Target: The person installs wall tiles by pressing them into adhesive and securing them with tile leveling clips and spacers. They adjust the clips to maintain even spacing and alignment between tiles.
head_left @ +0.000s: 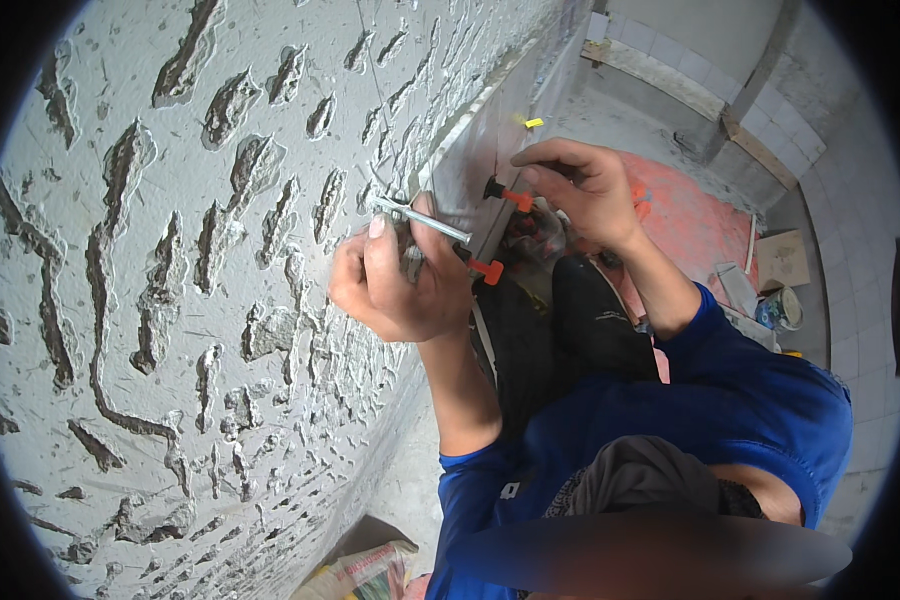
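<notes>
My left hand is closed in front of the chipped grey wall. Across its fingertips lies a slim silver metal rod with a wider end toward the wall. Just beside those fingers is a red T-handled tile leveler. A second red tile leveler, with a black base, sits at the face of a tile standing against the wall. Near it my right hand has bent fingers, thumb and forefinger apart, and nothing visible between them. Above that hand is a small yellow clip.
Pink-red sheeting covers part of the floor at right. A bucket and a board piece stand farther right. White tiles line the far wall base. A printed sack lies at the lower edge, beside the wall.
</notes>
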`<action>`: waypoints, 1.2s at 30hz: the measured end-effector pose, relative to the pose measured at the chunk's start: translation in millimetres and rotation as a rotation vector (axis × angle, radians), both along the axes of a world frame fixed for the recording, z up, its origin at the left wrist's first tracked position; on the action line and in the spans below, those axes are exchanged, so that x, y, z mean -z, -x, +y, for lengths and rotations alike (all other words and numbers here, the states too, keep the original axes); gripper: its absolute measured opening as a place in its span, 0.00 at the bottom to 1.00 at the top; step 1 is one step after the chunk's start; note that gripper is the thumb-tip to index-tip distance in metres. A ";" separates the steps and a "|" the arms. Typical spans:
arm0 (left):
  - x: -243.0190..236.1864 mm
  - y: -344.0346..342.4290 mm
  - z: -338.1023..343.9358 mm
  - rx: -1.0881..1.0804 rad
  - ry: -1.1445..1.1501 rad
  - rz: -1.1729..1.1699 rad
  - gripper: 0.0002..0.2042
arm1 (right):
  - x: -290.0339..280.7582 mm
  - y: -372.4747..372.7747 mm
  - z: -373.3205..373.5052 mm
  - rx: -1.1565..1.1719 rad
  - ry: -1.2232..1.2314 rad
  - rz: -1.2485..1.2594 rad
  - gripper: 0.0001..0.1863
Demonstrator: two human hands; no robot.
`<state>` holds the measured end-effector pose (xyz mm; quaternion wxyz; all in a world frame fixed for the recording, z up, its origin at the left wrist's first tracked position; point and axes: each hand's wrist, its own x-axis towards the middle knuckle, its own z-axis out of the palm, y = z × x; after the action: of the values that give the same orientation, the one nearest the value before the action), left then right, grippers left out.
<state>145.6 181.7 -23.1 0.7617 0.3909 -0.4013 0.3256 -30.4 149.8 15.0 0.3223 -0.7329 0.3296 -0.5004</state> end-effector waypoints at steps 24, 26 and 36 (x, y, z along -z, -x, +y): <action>33.4 -49.5 43.2 -0.262 0.034 -0.333 0.11 | -7.1 45.2 -49.9 0.208 0.001 -0.066 0.08; 34.4 -52.5 40.9 -0.247 0.066 -0.376 0.08 | -13.0 49.1 -64.1 0.254 0.037 -0.003 0.09; 41.2 -56.3 51.8 -0.238 -0.017 -0.413 0.08 | -59.3 85.8 -154.0 0.367 0.477 0.591 0.20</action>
<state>201.9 233.5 -64.3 0.6165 0.3669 -0.5025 0.4825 -116.2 -4.1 74.4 -0.0593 -0.8279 0.4080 -0.3803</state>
